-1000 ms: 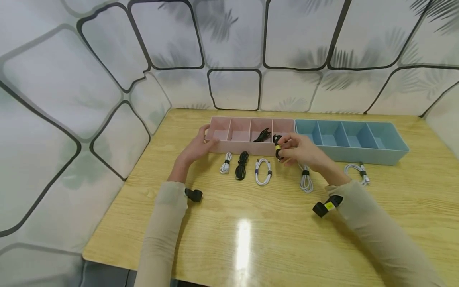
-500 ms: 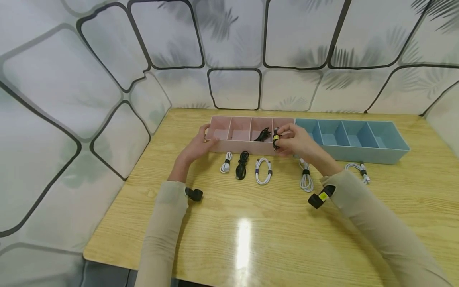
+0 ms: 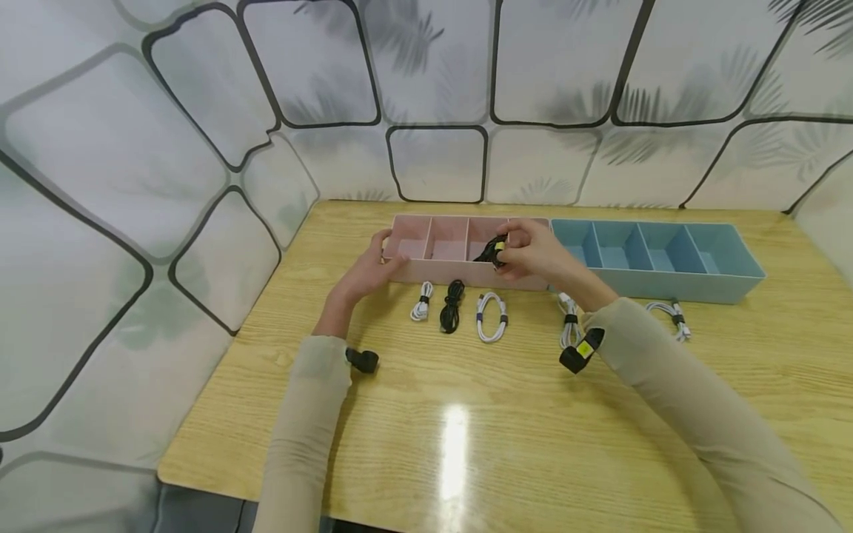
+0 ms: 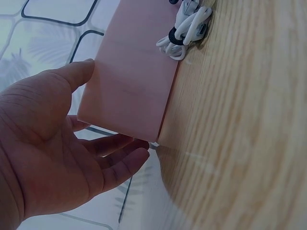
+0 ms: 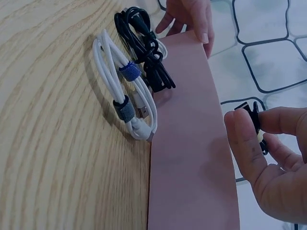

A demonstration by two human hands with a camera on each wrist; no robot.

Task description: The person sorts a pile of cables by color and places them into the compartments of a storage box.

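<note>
In the head view my right hand [image 3: 533, 255] pinches a bundled black cable [image 5: 255, 117] with a yellow band, between thumb and fingertips. It is above the third compartment from the left of the pink divided box [image 3: 440, 273], where another black cable [image 3: 485, 254] lies, partly hidden. My left hand [image 3: 365, 272] holds the left end of that box, thumb at the front rim and fingers round the end wall. In front of the box lie a small white cable [image 3: 421, 303], a black cable [image 3: 451, 307] and a looped white cable [image 3: 491, 318].
A blue divided box [image 3: 673, 285] adjoins the pink one on the right. Before it lie a white cable [image 3: 569, 318] with a black strap, partly behind my right wrist camera, and another white cable [image 3: 676, 318]. All stand on a wooden table [image 3: 400, 429] against a patterned wall.
My right hand has moved left and slightly up with the black cable, from the fourth compartment to over the third. My left hand stays on the pink box.
</note>
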